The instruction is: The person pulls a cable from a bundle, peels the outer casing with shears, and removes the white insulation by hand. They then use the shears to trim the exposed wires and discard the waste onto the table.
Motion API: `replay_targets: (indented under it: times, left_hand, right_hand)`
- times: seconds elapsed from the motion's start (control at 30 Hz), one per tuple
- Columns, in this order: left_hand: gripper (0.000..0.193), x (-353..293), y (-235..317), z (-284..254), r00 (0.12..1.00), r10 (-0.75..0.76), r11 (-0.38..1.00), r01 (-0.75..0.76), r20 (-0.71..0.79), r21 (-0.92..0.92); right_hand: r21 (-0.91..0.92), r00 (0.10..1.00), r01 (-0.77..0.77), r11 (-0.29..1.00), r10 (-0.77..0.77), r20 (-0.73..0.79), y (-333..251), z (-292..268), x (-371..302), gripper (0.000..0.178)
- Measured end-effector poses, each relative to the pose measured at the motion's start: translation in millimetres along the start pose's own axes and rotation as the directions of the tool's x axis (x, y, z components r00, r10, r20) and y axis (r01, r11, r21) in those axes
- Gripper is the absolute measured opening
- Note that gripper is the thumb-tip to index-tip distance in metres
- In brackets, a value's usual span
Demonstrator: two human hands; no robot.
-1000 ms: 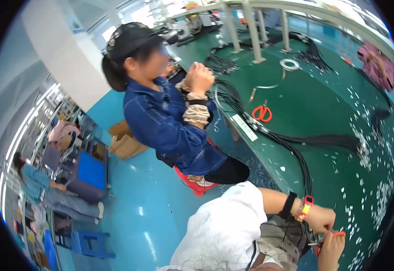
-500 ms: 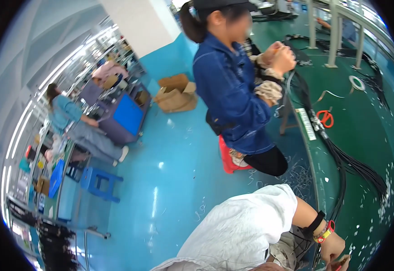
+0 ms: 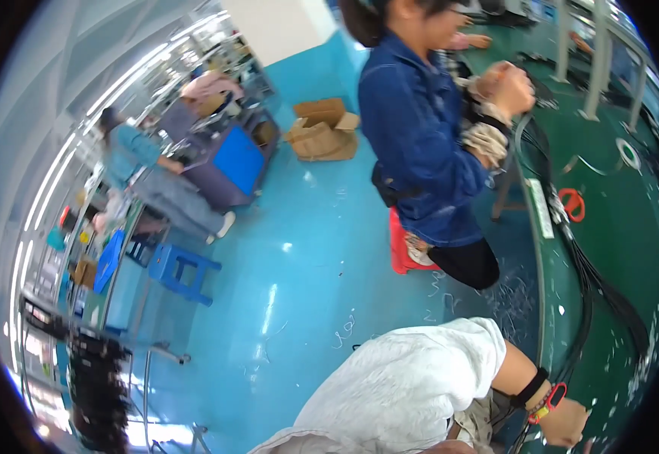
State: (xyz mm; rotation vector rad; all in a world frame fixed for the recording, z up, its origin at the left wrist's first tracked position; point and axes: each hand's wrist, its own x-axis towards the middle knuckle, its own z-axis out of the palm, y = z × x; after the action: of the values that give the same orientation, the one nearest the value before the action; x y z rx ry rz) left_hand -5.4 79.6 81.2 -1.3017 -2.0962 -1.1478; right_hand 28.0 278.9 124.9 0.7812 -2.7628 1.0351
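My left hand (image 3: 565, 425) is low at the right, over the near part of the green table (image 3: 609, 250). It looks closed, its fingers curled under and turned away, so what they hold, if anything, stays hidden. A black band and a red-cased wristband (image 3: 548, 402) circle the wrist below my white sleeve (image 3: 412, 371). Black cables (image 3: 590, 276) run along the table beyond the hand, ending in a loose fan. Orange-handled scissors (image 3: 572, 204) rest beside the bundle, near a white label strip (image 3: 540, 208). My right hand is out of view.
A co-worker in a blue jacket (image 3: 427, 144) sits on a red stool (image 3: 405, 246) at the table, both hands raised together. A roll of white tape (image 3: 629, 153) lies farther back. Behind are a cardboard box (image 3: 320, 136), a blue stool (image 3: 182, 271) and another person standing (image 3: 136, 155).
The view has shifted, so the scene sits farther right and the co-worker higher. My left hand has turned; the fingertips and red bit seen beside it earlier no longer show.
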Motion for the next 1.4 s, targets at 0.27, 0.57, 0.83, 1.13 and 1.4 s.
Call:
replay_targets:
  times: [0.27, 0.57, 0.83, 1.13, 1.4]
  left_hand:
    - [0.022, -25.2, 5.1, -57.1, 0.964, -0.098, 0.989, 0.121, 0.247, -0.082]
    - [0.008, 3.1, 19.5, -98.0, 0.976, -0.037, 0.952, 0.100, 0.215, -0.289]
    - [0.011, -0.9, 19.2, -109.1, 0.959, -0.115, 0.946, 0.185, 0.257, -0.267]
    - [0.020, -15.4, 8.5, -124.3, 0.960, -0.197, 0.909, 0.255, 0.199, -0.330]
    - [0.010, -19.6, 19.1, -99.1, 0.871, -0.412, 0.574, 0.476, 0.268, -0.666]
  right_hand:
    - [0.378, 0.976, -0.076, 0.923, 0.147, -0.163, -55.8, 43.0, 22.0, 0.024]
    - [0.593, 0.840, -0.268, 0.759, 0.486, -0.242, -73.1, 34.0, 13.0, 0.031]
    - [0.668, 0.886, -0.105, 0.737, 0.374, -0.273, -106.9, 37.1, 6.3, 0.033]
    - [0.754, 0.830, -0.038, 0.656, 0.441, -0.342, -116.5, 83.6, 31.1, 0.037]
    - [0.761, 0.840, 0.003, 0.649, 0.411, -0.354, -106.1, 67.0, 14.6, 0.036]
